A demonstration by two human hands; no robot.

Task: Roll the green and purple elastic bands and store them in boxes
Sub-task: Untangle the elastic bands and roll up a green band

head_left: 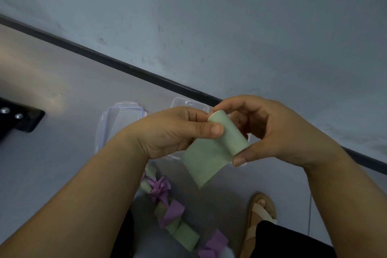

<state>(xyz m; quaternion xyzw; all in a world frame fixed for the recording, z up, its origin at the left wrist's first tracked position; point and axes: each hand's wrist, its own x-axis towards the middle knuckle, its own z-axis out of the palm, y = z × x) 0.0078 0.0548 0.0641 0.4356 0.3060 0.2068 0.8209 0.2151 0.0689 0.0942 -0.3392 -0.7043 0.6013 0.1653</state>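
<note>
Head: left hand [176, 132], right hand [272, 130] grip half-rolled green band [206, 161].

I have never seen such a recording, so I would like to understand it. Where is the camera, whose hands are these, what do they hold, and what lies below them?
There is no machine here: a person works with two bare hands. The single picture comes from a camera worn on the person's head, looking forward and down.

The left hand and the right hand both pinch a pale green elastic band. It is partly rolled into a cylinder, and its loose end hangs below.

Behind the hands, a clear plastic box with a lilac rim and a second clear plastic box stand on the grey floor near the wall. Lower down lies a heap of loose green and purple bands. A foot in a tan sandal shows at the bottom.
</note>
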